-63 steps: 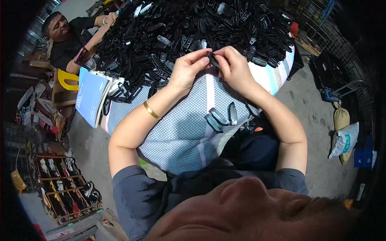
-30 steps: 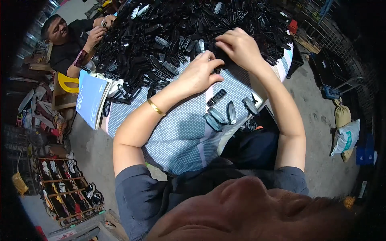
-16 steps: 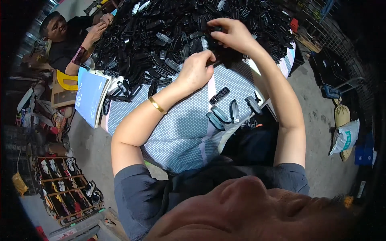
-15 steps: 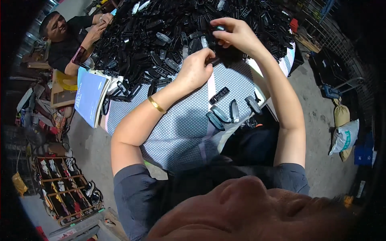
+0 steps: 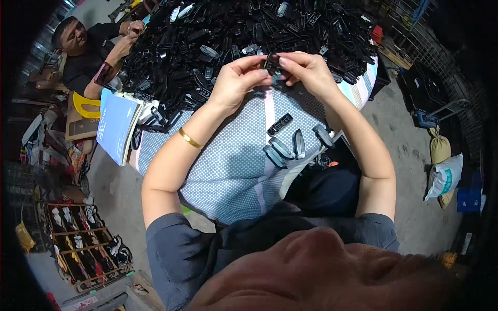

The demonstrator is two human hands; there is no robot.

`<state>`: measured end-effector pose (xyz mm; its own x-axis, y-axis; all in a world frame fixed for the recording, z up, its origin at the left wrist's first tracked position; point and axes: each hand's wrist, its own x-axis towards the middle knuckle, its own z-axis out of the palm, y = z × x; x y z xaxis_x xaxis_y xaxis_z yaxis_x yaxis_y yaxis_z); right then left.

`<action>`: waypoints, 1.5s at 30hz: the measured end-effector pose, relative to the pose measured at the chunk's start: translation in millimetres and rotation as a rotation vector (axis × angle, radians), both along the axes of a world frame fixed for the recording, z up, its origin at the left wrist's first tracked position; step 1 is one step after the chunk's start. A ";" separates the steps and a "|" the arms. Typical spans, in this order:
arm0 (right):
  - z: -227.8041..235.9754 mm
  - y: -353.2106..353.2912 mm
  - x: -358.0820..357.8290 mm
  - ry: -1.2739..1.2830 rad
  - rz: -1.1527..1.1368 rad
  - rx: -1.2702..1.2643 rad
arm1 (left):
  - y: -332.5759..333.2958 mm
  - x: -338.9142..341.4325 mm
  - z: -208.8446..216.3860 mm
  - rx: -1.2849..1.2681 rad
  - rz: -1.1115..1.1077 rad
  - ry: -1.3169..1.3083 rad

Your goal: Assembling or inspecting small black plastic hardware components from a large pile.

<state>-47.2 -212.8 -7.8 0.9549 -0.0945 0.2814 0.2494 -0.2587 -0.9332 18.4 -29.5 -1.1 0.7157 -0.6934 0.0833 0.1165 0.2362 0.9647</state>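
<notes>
**A small dark part (image 5: 271, 64) pinched above the patterned worktop (image 5: 218, 155)**

In the head view, the small dark part is held up between the fingertips of the left hand (image 5: 234, 85) and the right hand (image 5: 314, 76), each narrowed to a pinch, just on the near side of the pile of black parts (image 5: 238, 31). By its look, it may be judged light, stiff and perhaps slippery, best taken by its outer edges without hard squeezing. Its outline is mostly covered by fingers; its underside and fine detail cannot be made out. The pile is cut off at the top.
</notes>
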 end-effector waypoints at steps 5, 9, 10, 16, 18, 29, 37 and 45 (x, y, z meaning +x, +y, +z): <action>6.1 12.2 -6.4 0.066 0.101 0.256 | 2.2 4.5 -3.5 0.121 0.181 -0.348; -0.5 14.1 -4.1 0.007 0.080 0.201 | 2.9 5.4 -2.7 0.180 0.159 -0.399; -0.5 15.9 -5.3 -0.032 0.051 0.180 | 2.6 3.7 -2.8 0.179 0.160 -0.399; -7.5 35.2 -3.4 -0.216 -0.200 -0.116 | -2.7 -2.2 -7.9 -0.083 0.144 -0.166; -16.0 29.7 1.2 -0.166 -0.151 -0.137 | -1.7 0.5 -4.0 -0.091 0.114 -0.146; -4.7 29.2 -11.1 -0.134 -0.070 -0.337 | 2.5 3.4 -2.3 -0.051 0.025 -0.202; 23.1 -41.5 1.4 -0.157 -0.303 -0.702 | -0.2 -6.0 6.1 0.642 -0.369 -0.821; 13.1 -9.9 63.6 -0.216 -0.314 -1.067 | -31.5 -5.5 -19.3 0.511 -0.094 -1.480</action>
<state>16.4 -222.7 5.3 0.8528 0.0658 0.5180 0.1626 -0.9761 -0.1438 12.9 -61.0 -20.5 0.1682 -0.9025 0.3966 -0.9747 -0.0922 0.2037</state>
